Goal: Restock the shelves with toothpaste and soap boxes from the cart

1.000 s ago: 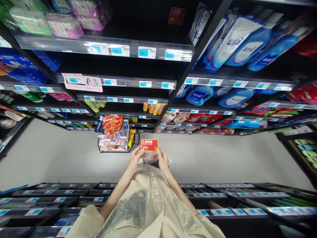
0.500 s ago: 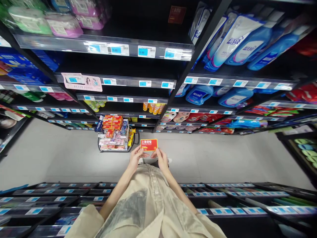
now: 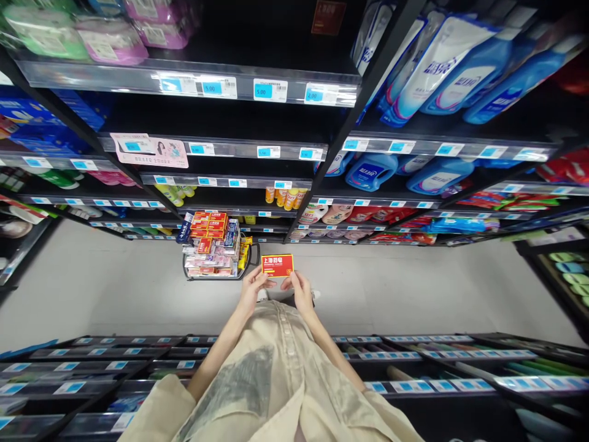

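Note:
A red soap box (image 3: pixel 277 265) with a yellow edge and white Chinese lettering is held level in front of my body. My left hand (image 3: pixel 251 287) is closed on its left end, and my right hand (image 3: pixel 300 290) pinches the lower right corner. The printed face points up toward me. To the left, close to my left hand, a basket (image 3: pixel 188 276) stands on the floor, piled high with packages. Red boxes (image 3: pixel 209 226) that look like the held one lie on top of that pile.
Ahead rises a dark shelf unit with price tags along its edges (image 3: pixel 202 86). Blue detergent bottles (image 3: pixel 372 172) stand at right; wrapped pink and green packs (image 3: pixel 110 43) sit at upper left. One dark red box (image 3: pixel 328 17) lies on the top shelf. More shelves (image 3: pixel 400 355) run behind me.
The view has shifted very slightly. Both hands keep the soap box in nearly the same place, with its face tilted only a little differently.

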A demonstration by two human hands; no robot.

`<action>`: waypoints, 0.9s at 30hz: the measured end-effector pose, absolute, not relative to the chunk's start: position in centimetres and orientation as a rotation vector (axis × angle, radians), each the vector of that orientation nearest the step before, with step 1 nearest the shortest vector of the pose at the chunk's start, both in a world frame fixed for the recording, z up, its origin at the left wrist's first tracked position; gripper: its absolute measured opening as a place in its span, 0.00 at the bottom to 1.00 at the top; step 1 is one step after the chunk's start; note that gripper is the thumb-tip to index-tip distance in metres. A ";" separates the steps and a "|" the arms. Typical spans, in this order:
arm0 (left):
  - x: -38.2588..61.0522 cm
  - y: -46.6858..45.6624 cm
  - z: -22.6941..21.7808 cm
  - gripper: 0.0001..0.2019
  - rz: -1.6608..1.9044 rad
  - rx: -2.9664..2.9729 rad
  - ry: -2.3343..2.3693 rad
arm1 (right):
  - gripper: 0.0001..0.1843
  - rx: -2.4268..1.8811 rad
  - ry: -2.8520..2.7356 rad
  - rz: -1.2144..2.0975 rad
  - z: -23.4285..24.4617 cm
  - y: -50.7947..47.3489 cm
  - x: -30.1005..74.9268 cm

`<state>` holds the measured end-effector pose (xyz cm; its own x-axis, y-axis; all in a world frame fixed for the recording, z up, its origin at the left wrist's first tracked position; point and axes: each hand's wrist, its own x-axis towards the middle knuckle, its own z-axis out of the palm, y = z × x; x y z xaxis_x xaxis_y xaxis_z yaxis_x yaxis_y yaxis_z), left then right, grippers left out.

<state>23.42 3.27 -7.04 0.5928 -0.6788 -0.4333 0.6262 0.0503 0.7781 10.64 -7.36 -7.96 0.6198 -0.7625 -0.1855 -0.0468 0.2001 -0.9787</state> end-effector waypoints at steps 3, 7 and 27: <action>23.5 3.3 -7.0 0.31 -0.993 1.156 -0.062 | 0.25 -1.238 0.777 -0.584 -8.2 -7.4 10.7; 23.5 3.3 -7.1 0.33 -0.997 1.159 -0.062 | 0.26 -1.207 0.764 -0.562 -8.3 -7.3 10.8; 24.0 3.3 -7.6 0.29 -1.045 1.178 -0.099 | 0.24 -1.252 0.721 -0.506 -8.2 -7.4 11.2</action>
